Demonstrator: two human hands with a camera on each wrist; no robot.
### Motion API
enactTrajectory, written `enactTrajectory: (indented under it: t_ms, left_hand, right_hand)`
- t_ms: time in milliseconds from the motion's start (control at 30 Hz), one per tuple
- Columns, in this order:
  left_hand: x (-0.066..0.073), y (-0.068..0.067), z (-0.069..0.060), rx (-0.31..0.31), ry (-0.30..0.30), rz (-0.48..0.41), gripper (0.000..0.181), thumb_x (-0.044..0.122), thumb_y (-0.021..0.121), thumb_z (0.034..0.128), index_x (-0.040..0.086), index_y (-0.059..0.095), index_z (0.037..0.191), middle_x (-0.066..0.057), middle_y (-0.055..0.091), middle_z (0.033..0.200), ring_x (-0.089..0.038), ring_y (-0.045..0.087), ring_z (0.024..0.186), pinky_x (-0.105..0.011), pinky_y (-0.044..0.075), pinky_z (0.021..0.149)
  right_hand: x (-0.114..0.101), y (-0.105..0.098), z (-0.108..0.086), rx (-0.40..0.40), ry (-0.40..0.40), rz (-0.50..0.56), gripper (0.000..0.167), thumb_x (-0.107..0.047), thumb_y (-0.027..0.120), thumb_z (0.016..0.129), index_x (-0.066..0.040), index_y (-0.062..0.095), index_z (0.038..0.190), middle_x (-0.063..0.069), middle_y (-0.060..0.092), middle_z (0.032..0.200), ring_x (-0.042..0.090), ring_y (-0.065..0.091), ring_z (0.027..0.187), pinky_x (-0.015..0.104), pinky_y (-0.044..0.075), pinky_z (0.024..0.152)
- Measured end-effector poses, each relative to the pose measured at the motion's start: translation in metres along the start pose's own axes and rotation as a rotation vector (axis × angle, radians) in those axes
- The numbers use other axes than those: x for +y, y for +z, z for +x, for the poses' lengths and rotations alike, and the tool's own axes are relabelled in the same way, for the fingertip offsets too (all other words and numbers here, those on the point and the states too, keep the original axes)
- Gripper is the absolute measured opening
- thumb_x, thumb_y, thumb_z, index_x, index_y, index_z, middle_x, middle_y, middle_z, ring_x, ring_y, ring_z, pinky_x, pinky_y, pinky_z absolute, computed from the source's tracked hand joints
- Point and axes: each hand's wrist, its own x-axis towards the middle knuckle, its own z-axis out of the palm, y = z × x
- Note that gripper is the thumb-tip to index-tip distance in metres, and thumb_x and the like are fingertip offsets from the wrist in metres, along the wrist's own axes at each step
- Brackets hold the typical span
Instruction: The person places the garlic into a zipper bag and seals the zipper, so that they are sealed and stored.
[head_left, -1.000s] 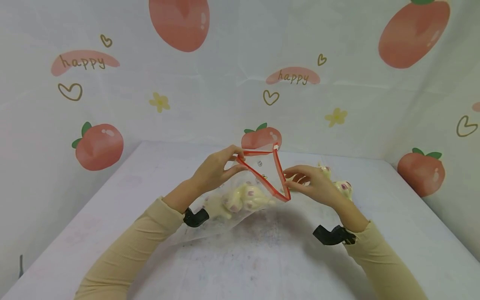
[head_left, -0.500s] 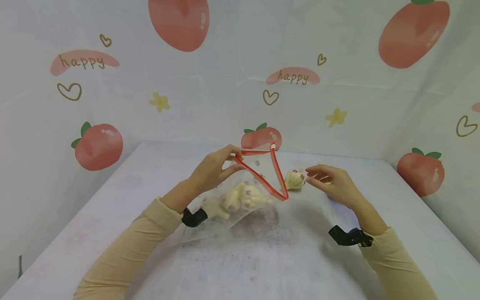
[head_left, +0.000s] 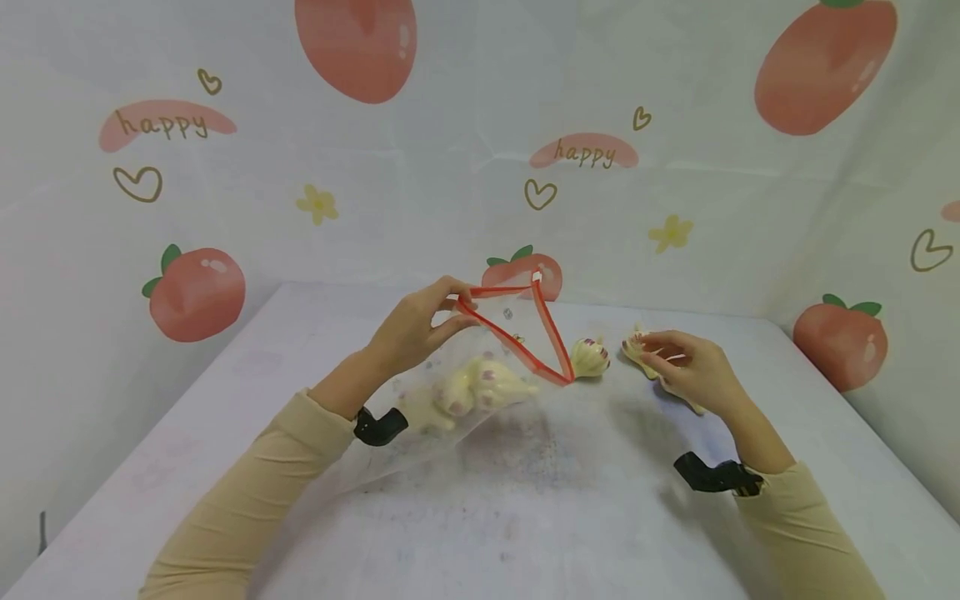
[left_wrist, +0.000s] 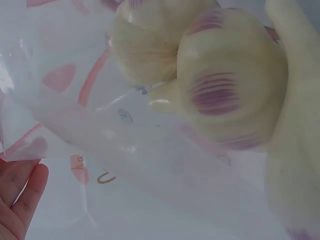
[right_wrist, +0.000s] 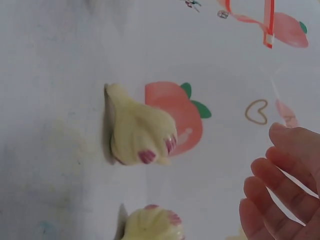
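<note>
White fruit-printed cloth (head_left: 420, 192) backs a pale smudged tabletop (head_left: 525, 533); the left hand (head_left: 405, 332) pinches a clear red-edged plastic bag (head_left: 487, 343), the relaxed right hand (head_left: 697, 371) nears a cream purple-marked garlic bulb (head_left: 632, 347).

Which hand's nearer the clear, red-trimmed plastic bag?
Left. Left hand pinches the bag at its mouth; right hand is apart, to its right, by a cream, purple-marked garlic bulb.
</note>
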Motion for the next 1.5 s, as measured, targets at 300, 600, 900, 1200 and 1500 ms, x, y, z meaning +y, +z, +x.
enactTrajectory:
  t_ms: [300,600,900,1200,1500]
  left_hand:
    - [-0.001,-0.006,0.004,0.026,-0.019,-0.03,0.027,0.004,0.069,0.081,0.001,0.049,0.099,-0.014,0.066,0.1,-0.029,0.067,0.099,-0.034,0.054,0.087]
    - [0.001,-0.011,0.006,0.03,-0.034,-0.038,0.026,0.006,0.068,0.0829,0.001,0.049,0.1,-0.014,0.064,0.101,-0.03,0.067,0.1,-0.035,0.054,0.088]
    - [0.0,-0.007,0.005,0.022,-0.009,-0.045,0.027,0.005,0.068,0.0824,0.0,0.049,0.1,-0.016,0.065,0.103,-0.03,0.066,0.101,-0.032,0.053,0.089]
    - [0.0,-0.003,0.003,0.013,0.0,-0.049,0.027,0.005,0.069,0.0819,0.0,0.049,0.101,-0.017,0.065,0.104,-0.029,0.067,0.098,-0.033,0.054,0.088]
    - [0.001,0.0,0.002,-0.001,-0.008,-0.032,0.028,0.004,0.069,0.0816,0.001,0.05,0.102,-0.016,0.065,0.105,-0.029,0.068,0.096,-0.035,0.054,0.087]
  right_hand:
    - [0.012,-0.009,-0.005,0.063,0.051,-0.037,0.03,-0.014,0.064,0.088,0.003,0.062,0.113,0.023,0.067,0.1,-0.024,0.046,0.079,-0.002,0.04,0.07]
    - [0.028,-0.016,-0.011,0.117,0.126,-0.039,0.034,-0.017,0.065,0.088,0.003,0.061,0.114,0.025,0.062,0.111,-0.024,0.044,0.083,-0.002,0.041,0.073]
    - [0.036,-0.019,-0.017,0.044,0.192,-0.103,0.046,-0.023,0.065,0.088,0.005,0.053,0.123,0.031,0.056,0.12,0.021,0.059,0.1,0.034,0.05,0.086]
    - [0.043,-0.02,-0.019,-0.055,0.285,-0.097,0.057,-0.026,0.065,0.088,0.007,0.044,0.13,0.036,0.047,0.127,0.051,0.048,0.111,0.061,0.04,0.092]
    - [0.056,-0.016,-0.019,-0.167,0.403,-0.128,0.072,-0.036,0.064,0.088,0.008,0.034,0.136,0.039,0.04,0.13,0.053,0.043,0.116,0.062,0.042,0.091]
